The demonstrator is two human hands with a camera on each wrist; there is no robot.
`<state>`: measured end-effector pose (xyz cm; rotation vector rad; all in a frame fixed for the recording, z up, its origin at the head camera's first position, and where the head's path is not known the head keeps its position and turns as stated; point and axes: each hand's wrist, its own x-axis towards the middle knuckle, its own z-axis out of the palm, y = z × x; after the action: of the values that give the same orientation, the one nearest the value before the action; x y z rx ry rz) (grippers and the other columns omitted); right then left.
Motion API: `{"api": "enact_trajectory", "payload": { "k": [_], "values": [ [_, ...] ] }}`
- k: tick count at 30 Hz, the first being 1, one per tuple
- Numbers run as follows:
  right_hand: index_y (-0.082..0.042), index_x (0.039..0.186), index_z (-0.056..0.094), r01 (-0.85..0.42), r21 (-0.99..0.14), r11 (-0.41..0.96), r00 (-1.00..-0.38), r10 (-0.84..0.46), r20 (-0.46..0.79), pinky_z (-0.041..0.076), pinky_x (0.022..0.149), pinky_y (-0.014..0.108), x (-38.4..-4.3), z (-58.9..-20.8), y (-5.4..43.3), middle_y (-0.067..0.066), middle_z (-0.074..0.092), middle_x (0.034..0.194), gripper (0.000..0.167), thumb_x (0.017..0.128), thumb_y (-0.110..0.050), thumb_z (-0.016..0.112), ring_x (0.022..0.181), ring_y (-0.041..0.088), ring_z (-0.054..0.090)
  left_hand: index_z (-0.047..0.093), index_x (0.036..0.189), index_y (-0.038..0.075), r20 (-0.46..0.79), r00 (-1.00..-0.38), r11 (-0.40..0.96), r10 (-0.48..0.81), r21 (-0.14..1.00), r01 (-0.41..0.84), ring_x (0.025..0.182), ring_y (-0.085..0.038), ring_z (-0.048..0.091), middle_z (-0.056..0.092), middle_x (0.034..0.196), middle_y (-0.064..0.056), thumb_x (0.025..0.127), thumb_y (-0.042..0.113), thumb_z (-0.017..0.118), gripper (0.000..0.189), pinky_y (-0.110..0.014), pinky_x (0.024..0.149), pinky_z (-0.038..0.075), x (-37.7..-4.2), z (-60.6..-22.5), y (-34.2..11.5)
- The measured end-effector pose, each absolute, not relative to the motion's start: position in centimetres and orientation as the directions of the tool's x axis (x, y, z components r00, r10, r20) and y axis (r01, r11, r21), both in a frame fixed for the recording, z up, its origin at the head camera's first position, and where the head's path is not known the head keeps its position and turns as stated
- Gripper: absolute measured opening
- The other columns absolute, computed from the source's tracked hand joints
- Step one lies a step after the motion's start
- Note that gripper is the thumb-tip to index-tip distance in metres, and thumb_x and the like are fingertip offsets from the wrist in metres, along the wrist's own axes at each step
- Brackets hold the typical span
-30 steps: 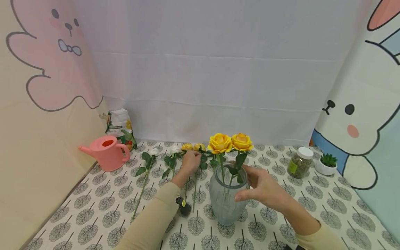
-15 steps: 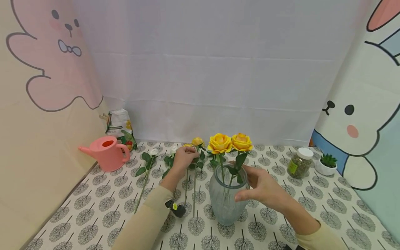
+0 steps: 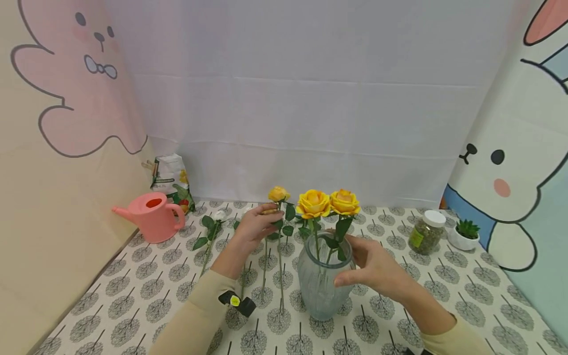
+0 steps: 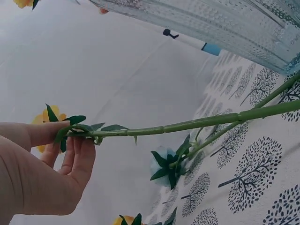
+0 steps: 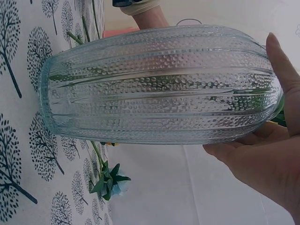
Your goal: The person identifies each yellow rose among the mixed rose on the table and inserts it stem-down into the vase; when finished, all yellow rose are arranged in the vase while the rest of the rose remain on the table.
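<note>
Left of glass vase [image 3: 323,293]: left hand [image 3: 252,229] pinching yellow rose [image 3: 278,194], fingers clamping stem [image 4: 183,125]. Right hand [image 3: 377,268] gripping vase (two roses [image 3: 313,204] standing inside), fingers curving round.

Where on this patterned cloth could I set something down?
Left: between the pink watering can and beige left sleeve. Right: between the white lidded clear jar and beige right sleeve. Crowded: between the can and pale blue ribbed glass vase, with a white rose and the left hand holding a yellow rose.

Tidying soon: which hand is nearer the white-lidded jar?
The right hand, at the vase left of the jar; the left hand is farther left, pinching a yellow rose.
</note>
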<state>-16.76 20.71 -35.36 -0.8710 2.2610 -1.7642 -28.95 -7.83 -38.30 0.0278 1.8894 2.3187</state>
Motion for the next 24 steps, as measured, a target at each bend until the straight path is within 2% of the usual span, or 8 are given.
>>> {"api": "enact_trajectory", "payload": {
  "k": [3, 6, 9, 12, 14, 16, 19, 24],
  "values": [
    [0.009, 0.150, 0.034, -0.362, -0.920, 0.152, -0.822, -0.518, 0.237, 0.042, 0.103, 0.022, -16.8, -35.3, 20.7, 0.024, 0.042, 0.151, 0.086, 0.081, -0.009, 0.083, 0.135, 0.042, 0.044, 0.059, 0.130, 0.004, -0.072, -0.986, -0.285, 0.153, 0.952, -0.114, 0.113, -0.025, 0.060, 0.061, 0.126, -0.013, 0.095, 0.000, 0.066, 0.036, -0.043, 0.103, 0.047, -28.5, -37.7, -8.0],
    [0.009, 0.150, 0.033, -0.359, -0.919, 0.164, -0.824, -0.518, 0.230, 0.041, 0.105, 0.026, -16.8, -35.3, 20.7, 0.024, 0.041, 0.152, 0.087, 0.082, -0.010, 0.083, 0.136, 0.042, 0.043, 0.058, 0.127, 0.003, -0.068, -0.984, -0.334, 0.165, 0.935, -0.121, 0.106, -0.022, 0.063, 0.064, 0.122, -0.012, 0.095, -0.003, 0.065, 0.034, -0.033, 0.089, 0.052, -27.9, -37.1, -8.2],
    [0.010, 0.151, 0.031, -0.345, -0.922, 0.175, -0.828, -0.519, 0.211, 0.040, 0.108, 0.033, -16.7, -35.3, 20.7, 0.024, 0.038, 0.153, 0.088, 0.083, -0.011, 0.082, 0.137, 0.043, 0.041, 0.056, 0.130, 0.003, -0.069, -0.981, -0.362, 0.181, 0.923, -0.132, 0.102, -0.018, 0.064, 0.064, 0.120, -0.009, 0.095, -0.004, 0.063, 0.036, -0.027, 0.078, 0.053, -27.3, -36.5, -8.5],
    [0.010, 0.151, 0.030, -0.336, -0.927, 0.169, -0.830, -0.519, 0.206, 0.041, 0.108, 0.034, -16.6, -35.4, 20.8, 0.025, 0.037, 0.153, 0.088, 0.083, -0.012, 0.082, 0.137, 0.043, 0.040, 0.052, 0.134, 0.002, -0.050, -0.976, -0.390, 0.214, 0.911, -0.132, 0.102, -0.017, 0.063, 0.061, 0.118, -0.007, 0.096, -0.006, 0.061, 0.039, -0.026, 0.080, 0.054, -26.7, -35.9, -8.6],
    [0.009, 0.151, 0.032, -0.339, -0.929, 0.151, -0.826, -0.521, 0.217, 0.043, 0.106, 0.030, -16.6, -35.5, 20.8, 0.025, 0.038, 0.153, 0.086, 0.084, -0.011, 0.082, 0.137, 0.043, 0.041, 0.054, 0.129, 0.003, -0.023, -0.972, -0.416, 0.235, 0.901, -0.122, 0.101, -0.017, 0.063, 0.061, 0.114, -0.006, 0.096, -0.007, 0.059, 0.035, -0.028, 0.085, 0.054, -26.2, -35.3, -8.6],
    [0.008, 0.150, 0.033, -0.342, -0.930, 0.133, -0.821, -0.523, 0.227, 0.044, 0.104, 0.028, -16.6, -35.6, 20.8, 0.024, 0.040, 0.152, 0.085, 0.083, -0.010, 0.082, 0.135, 0.043, 0.043, 0.059, 0.118, 0.006, 0.006, -0.969, -0.444, 0.248, 0.890, -0.108, 0.099, -0.018, 0.063, 0.062, 0.110, -0.005, 0.097, -0.008, 0.057, 0.026, -0.030, 0.088, 0.054, -25.7, -34.6, -8.6],
    [0.008, 0.150, 0.035, -0.352, -0.928, 0.124, -0.818, -0.523, 0.241, 0.045, 0.103, 0.028, -16.7, -35.6, 20.8, 0.024, 0.042, 0.151, 0.084, 0.083, -0.009, 0.082, 0.133, 0.043, 0.046, 0.066, 0.104, 0.014, 0.059, -0.961, -0.465, 0.270, 0.882, -0.076, 0.098, -0.017, 0.064, 0.066, 0.108, -0.004, 0.097, -0.010, 0.054, 0.027, -0.029, 0.085, 0.053, -24.8, -33.6, -8.6],
    [0.008, 0.150, 0.035, -0.349, -0.929, 0.127, -0.819, -0.523, 0.236, 0.045, 0.103, 0.030, -16.8, -35.6, 20.7, 0.024, 0.042, 0.150, 0.085, 0.083, -0.010, 0.083, 0.132, 0.045, 0.046, 0.076, 0.095, 0.023, 0.140, -0.949, -0.470, 0.284, 0.882, -0.010, 0.095, -0.014, 0.062, 0.069, 0.110, 0.002, 0.099, -0.010, 0.051, 0.041, -0.027, 0.079, 0.052, -23.5, -32.1, -9.1]
  ]
}}
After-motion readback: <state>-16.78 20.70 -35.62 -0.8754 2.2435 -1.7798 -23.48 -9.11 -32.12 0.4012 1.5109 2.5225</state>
